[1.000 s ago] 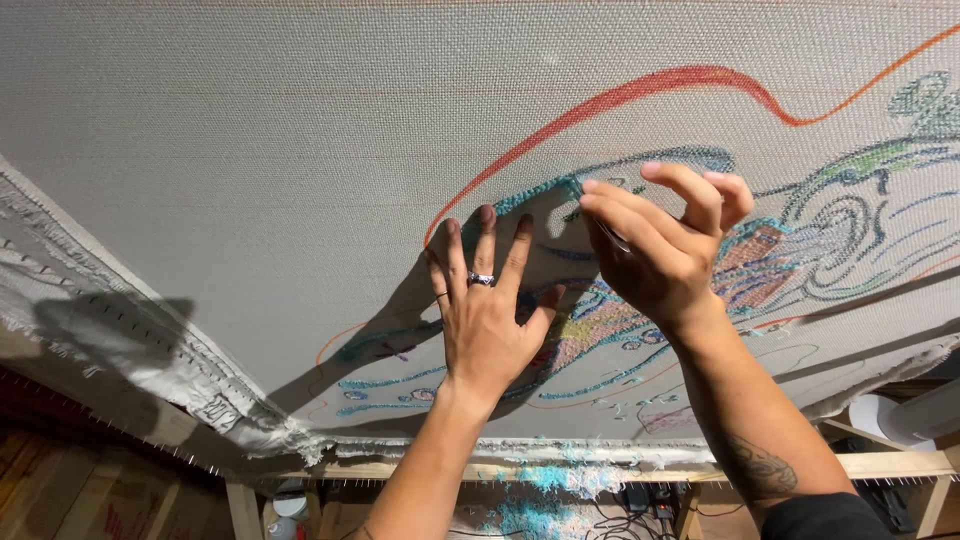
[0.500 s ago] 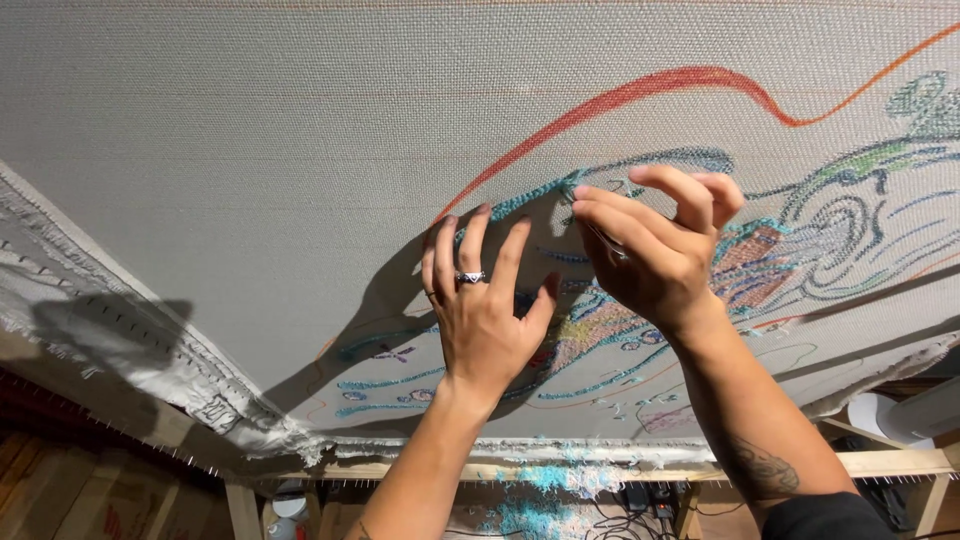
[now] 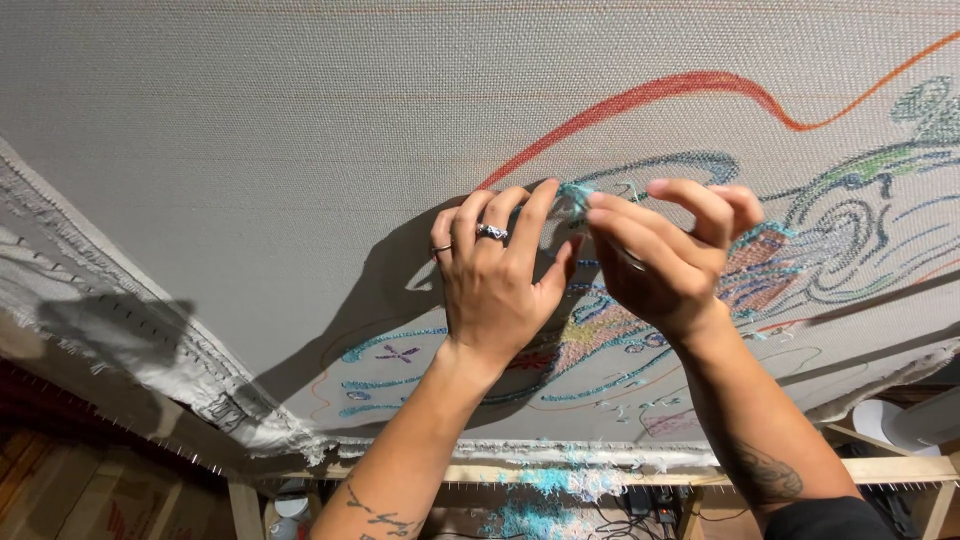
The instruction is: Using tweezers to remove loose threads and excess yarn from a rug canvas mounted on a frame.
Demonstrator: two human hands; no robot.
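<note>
Head view: I logged both hands up against the stretched grey cloth (image 3: pixel 300 150). Left hand (image 3: pixel 495 285) lay flat on the cloth, fingers spread wide, ring (image 3: pixel 491 232) on one finger. Right hand (image 3: pixel 665 260) was pinched narrow on a tuft of turquoise yarn (image 3: pixel 573 196), just beside the left fingertips, well away from the cloth's frayed lower edge and the wooden frame (image 3: pixel 560 472).

Wooden frame (image 3: pixel 560 472); stretched cloth (image 3: pixel 250 150)
</note>
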